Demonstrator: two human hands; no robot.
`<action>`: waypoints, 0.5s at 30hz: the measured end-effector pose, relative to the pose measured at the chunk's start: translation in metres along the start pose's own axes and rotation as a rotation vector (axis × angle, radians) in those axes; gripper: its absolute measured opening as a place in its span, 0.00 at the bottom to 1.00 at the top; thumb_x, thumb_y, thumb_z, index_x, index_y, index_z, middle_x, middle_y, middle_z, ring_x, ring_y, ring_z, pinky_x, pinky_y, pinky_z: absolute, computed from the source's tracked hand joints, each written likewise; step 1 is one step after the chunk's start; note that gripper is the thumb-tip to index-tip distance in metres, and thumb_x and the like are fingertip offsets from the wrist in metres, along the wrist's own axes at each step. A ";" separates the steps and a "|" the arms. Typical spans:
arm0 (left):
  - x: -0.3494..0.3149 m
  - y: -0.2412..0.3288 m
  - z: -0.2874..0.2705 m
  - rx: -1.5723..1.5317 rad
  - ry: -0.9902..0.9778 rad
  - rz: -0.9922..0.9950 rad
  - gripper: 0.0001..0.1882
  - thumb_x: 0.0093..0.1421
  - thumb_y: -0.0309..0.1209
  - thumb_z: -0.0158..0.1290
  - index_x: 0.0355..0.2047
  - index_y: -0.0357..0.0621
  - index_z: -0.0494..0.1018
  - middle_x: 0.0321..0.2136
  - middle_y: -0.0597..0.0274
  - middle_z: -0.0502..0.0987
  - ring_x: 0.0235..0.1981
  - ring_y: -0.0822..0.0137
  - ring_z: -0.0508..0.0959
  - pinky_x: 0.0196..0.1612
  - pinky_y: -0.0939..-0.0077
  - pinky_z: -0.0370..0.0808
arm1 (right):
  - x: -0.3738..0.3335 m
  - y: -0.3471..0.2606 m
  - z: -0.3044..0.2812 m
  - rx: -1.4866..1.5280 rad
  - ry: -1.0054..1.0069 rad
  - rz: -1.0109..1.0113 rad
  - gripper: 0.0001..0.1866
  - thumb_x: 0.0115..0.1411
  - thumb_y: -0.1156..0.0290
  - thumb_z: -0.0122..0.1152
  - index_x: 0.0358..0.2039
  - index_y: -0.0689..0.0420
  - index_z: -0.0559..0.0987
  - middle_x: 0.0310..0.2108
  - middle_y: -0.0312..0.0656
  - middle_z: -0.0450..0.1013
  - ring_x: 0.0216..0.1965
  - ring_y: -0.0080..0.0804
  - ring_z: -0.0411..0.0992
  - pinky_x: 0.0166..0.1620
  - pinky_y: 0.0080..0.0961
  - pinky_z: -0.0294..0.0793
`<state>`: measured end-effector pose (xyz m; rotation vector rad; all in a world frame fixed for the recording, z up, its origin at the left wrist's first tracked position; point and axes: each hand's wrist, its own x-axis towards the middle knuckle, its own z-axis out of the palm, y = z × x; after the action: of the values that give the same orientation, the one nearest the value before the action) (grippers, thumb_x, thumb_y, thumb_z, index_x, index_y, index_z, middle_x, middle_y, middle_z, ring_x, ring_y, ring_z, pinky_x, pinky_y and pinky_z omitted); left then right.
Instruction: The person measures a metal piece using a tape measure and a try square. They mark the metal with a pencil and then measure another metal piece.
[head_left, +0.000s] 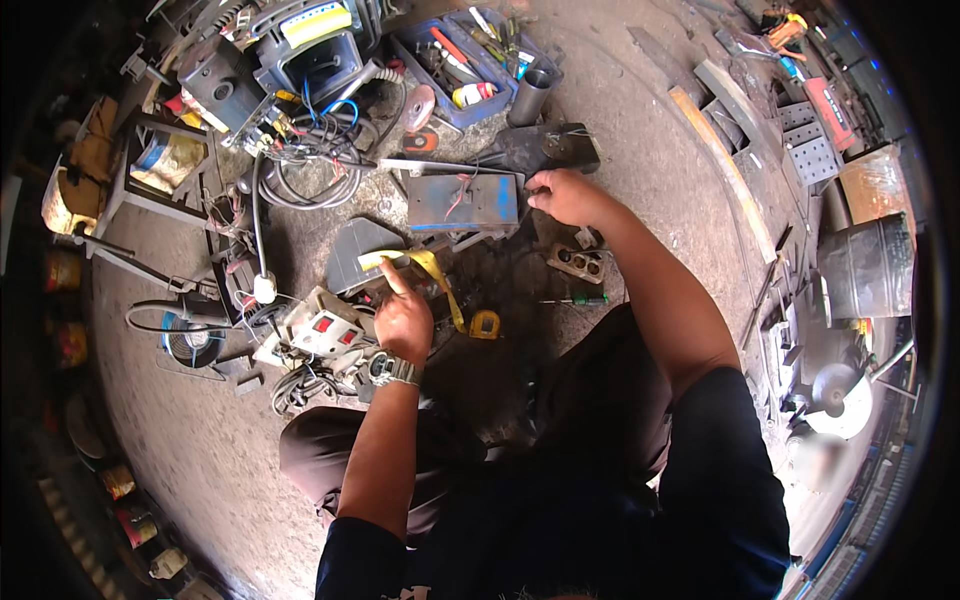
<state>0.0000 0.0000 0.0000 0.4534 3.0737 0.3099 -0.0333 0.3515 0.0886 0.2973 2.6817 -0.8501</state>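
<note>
- Left hand: my left hand (403, 322) is set with its index finger extended onto the pale end of a yellow tape (433, 272), the other fingers curled; whether the thumb pinches the tape I cannot tell. A metal-banded wristwatch (394, 368) encircles the wrist.
- Yellow tape: runs rightward from my index finger, then bends down toward a yellow tape case (485, 324) lying in front of my knees.
- Dark grey plate (350, 256): lies just beyond my left hand, the tape's end overlapping its right part.
- Right hand: my right hand (567, 198) is at the right edge of a grey rectangular metal piece (482, 197), fingers bent and fingertips close together; whether they grip this piece or merely touch it I cannot tell.
- Metal piece: blue along its borders, it lies ahead of me, between and beyond my hands.
- Right of the tape case: a green-handled screwdriver (589, 300), with a socket strip (576, 265) beyond it.
- Left of my left hand: a whitish unit with red switches (325, 328).
- Far side: a coil of grey cable (310, 190), a blue tray (488, 108) of tools, and a dark cylinder (533, 98) beside it.
</note>
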 end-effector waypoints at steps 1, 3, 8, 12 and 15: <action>0.000 -0.001 0.000 -0.003 0.017 0.008 0.47 0.67 0.32 0.53 0.74 0.19 0.38 0.25 0.45 0.83 0.24 0.49 0.84 0.30 0.56 0.82 | 0.002 0.003 0.004 0.045 0.008 -0.004 0.21 0.66 0.60 0.67 0.55 0.56 0.83 0.51 0.56 0.81 0.55 0.50 0.80 0.59 0.40 0.76; -0.001 -0.001 0.001 0.002 0.038 0.010 0.47 0.66 0.31 0.53 0.74 0.19 0.39 0.24 0.46 0.83 0.23 0.51 0.84 0.29 0.57 0.82 | 0.002 0.002 0.005 0.073 -0.019 -0.010 0.19 0.66 0.61 0.66 0.54 0.56 0.84 0.50 0.56 0.82 0.54 0.50 0.80 0.59 0.40 0.77; -0.001 -0.004 0.013 0.052 0.129 0.027 0.48 0.67 0.36 0.54 0.75 0.23 0.40 0.20 0.51 0.81 0.19 0.53 0.82 0.24 0.58 0.80 | 0.010 -0.003 0.007 0.150 -0.072 -0.023 0.18 0.67 0.63 0.64 0.55 0.56 0.83 0.49 0.53 0.82 0.51 0.46 0.81 0.56 0.39 0.77; 0.000 -0.003 0.016 0.061 0.151 0.032 0.47 0.67 0.36 0.54 0.75 0.24 0.41 0.19 0.52 0.80 0.18 0.54 0.81 0.23 0.59 0.79 | 0.020 0.003 0.013 0.300 -0.046 0.009 0.16 0.67 0.65 0.63 0.52 0.57 0.84 0.44 0.51 0.84 0.46 0.43 0.83 0.53 0.37 0.79; 0.001 -0.007 0.019 0.026 0.169 0.039 0.46 0.66 0.33 0.53 0.75 0.24 0.41 0.19 0.51 0.81 0.18 0.52 0.81 0.23 0.57 0.79 | 0.026 -0.007 0.003 0.259 0.044 -0.006 0.14 0.67 0.65 0.62 0.48 0.57 0.85 0.40 0.50 0.85 0.42 0.46 0.84 0.49 0.38 0.80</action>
<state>-0.0016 -0.0025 -0.0196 0.5141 3.2399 0.3259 -0.0589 0.3468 0.0803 0.3711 2.6119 -1.2087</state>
